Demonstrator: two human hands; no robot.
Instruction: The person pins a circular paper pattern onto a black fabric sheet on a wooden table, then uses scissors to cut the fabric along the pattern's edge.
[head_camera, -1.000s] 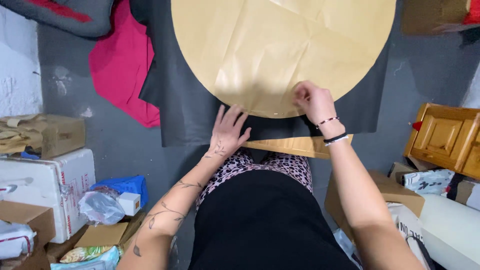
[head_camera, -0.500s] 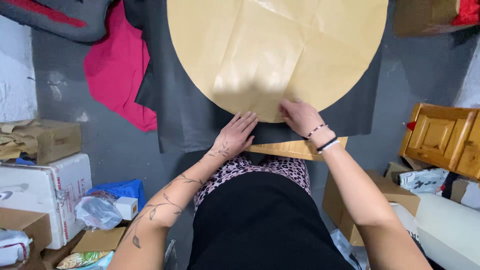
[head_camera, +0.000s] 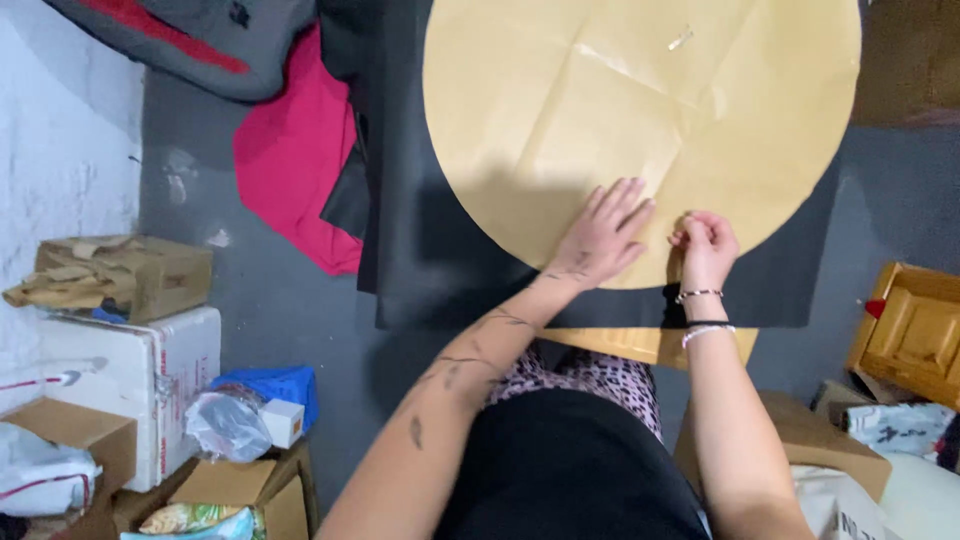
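My left hand (head_camera: 603, 234) lies flat and wide open, fingers spread, pressing on the near edge of the large round sheet of creased tan paper (head_camera: 640, 120). My right hand (head_camera: 706, 243) sits just beside it to the right, fingers curled in narrow and pinching at the same near edge of the paper; I cannot tell whether anything small is held between the fingertips. Beaded bracelets circle my right wrist.

The tan paper circle rests on a wide sheet of black fabric (head_camera: 440, 250), which spreads over the tabletop and shows all around the paper's left and near sides. A strip of the wooden tabletop (head_camera: 640, 345) pokes out just under the black fabric's near edge, close to my body.

To the far left, a crimson red cloth (head_camera: 295, 160) lies on the grey floor, touching the black fabric's left side, and a grey garment with a red stripe (head_camera: 180, 40) lies beyond it. At the near left stand a battered brown cardboard box (head_camera: 130, 275), a white foam box (head_camera: 140, 380) and a blue plastic bag (head_camera: 275, 385). At the right stands a small wooden cabinet door piece (head_camera: 915, 335).
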